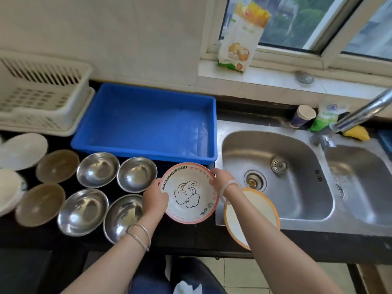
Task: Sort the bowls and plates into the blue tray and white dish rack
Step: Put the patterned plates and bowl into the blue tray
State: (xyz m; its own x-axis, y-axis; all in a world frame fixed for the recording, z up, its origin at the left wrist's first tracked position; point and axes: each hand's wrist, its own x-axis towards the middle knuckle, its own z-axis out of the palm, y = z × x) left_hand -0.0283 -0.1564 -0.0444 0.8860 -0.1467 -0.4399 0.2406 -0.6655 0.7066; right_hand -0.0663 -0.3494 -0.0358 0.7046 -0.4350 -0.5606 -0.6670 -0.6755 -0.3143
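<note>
A dark bench runs under a tiled wall and a window. At its far left stands the white dish rack [42, 96], pushed against the wall. In front of it, at the left edge, lie white plates [23, 150], partly cut off by the frame. Next come 2 brown bowls [57, 165], one behind the other, then 4 steel bowls [97, 169] in 2 rows of 2, all mouth up and close together.

The blue tray [144, 153] sits just right of the rack, behind the steel bowls, with its right end against the sink's rim. Its near wall stands between the held bowl and the tray floor. The tray and the steel bowls lie between that bowl and the rack.

The pink-rimmed elephant bowl [188, 194] is just in front of the tray's near wall, between the steel bowls and the sink. Both hands hold it. The left hand [156, 200] grips the left rim with the thumb inside. The right hand [220, 180] curls round the far right rim. Whether the bowl rests on the bench I cannot tell.

Under the right forearm lies an orange-rimmed plate [264, 209], overlapping the sink's near edge. The steel double sink [220, 132] fills the right side, with a faucet [364, 111] over it. Behind the sink stand a paper cup [302, 116], a green pouch [326, 117] and a yellow sponge [356, 132]. A carton [239, 37] leans on the windowsill.
</note>
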